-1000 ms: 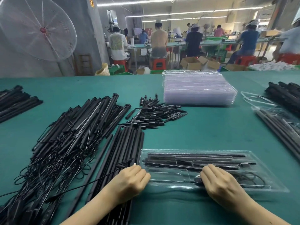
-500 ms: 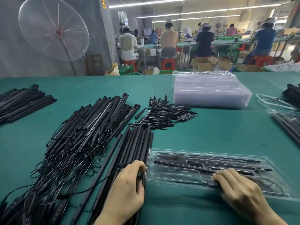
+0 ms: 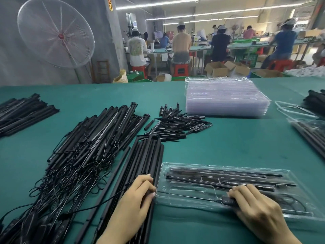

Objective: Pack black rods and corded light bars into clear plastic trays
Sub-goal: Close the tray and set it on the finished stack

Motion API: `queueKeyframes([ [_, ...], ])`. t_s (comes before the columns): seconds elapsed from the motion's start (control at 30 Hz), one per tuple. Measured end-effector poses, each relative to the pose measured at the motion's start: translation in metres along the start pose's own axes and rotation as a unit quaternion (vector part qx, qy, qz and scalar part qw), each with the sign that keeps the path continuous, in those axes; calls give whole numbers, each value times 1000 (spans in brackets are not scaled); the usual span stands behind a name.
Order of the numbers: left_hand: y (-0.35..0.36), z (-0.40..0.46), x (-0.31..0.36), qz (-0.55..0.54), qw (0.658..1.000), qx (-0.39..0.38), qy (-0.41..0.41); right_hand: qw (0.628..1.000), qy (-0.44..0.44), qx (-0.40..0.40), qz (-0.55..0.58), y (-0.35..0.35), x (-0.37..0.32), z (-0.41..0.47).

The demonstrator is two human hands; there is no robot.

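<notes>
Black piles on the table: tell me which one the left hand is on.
The row of plain straight rods beside the tray; the left hand curls on it. The other piles lie untouched.

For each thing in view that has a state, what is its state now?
Clear tray: partly filled, flat on the table.
Left hand: grips black rods beside the tray.
Right hand: presses a corded part into the tray.
Stack of trays: empty.
Fan: cannot tell if running.
</notes>
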State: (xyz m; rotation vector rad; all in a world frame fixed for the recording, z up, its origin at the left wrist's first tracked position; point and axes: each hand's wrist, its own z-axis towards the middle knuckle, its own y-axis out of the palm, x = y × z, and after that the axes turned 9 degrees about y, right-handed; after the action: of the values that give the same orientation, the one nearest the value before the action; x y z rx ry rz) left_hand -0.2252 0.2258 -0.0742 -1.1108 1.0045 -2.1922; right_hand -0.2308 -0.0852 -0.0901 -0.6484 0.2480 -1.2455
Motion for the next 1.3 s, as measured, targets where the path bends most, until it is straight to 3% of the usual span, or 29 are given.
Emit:
queueKeyframes([
  [0.03, 4, -4, 5, 17, 999, 39, -5, 999, 18, -44, -4, 3, 3, -4],
  [0.1, 12, -12, 17, 13, 988, 144, -50, 999, 14, -29, -16, 4, 4, -7],
  [0.17, 15, -15, 33, -155, 940, 228, -200, 1000, 1, -7, -30, 7, 5, -8],
  [0.23, 13, -5, 47, -405, 820, 170, -367, 999, -2, -3, -34, 7, 3, -9],
  [0.27, 13, 1, 48, -471, 775, 112, -405, 999, 0, -3, -36, 5, 2, -10],
  [0.3, 12, 8, 49, -507, 752, 70, -415, 999, 0, -4, -34, 5, 2, -11],
  [0.5, 15, 35, 42, -468, 790, 75, -390, 999, 5, -5, -45, 4, 4, -14],
  [0.8, 24, 39, 38, -446, 809, 120, -363, 998, 25, -43, -28, 6, 4, -13],
  [1.07, 31, 36, 34, -481, 774, 194, -363, 995, 54, -71, -49, 11, 5, -19],
  [1.2, 28, 32, 38, -571, 701, 188, -384, 993, 68, -73, -60, 12, 6, -20],
  [1.3, 27, 32, 37, -576, 698, 171, -389, 994, 64, -61, -60, 13, 4, -19],
])
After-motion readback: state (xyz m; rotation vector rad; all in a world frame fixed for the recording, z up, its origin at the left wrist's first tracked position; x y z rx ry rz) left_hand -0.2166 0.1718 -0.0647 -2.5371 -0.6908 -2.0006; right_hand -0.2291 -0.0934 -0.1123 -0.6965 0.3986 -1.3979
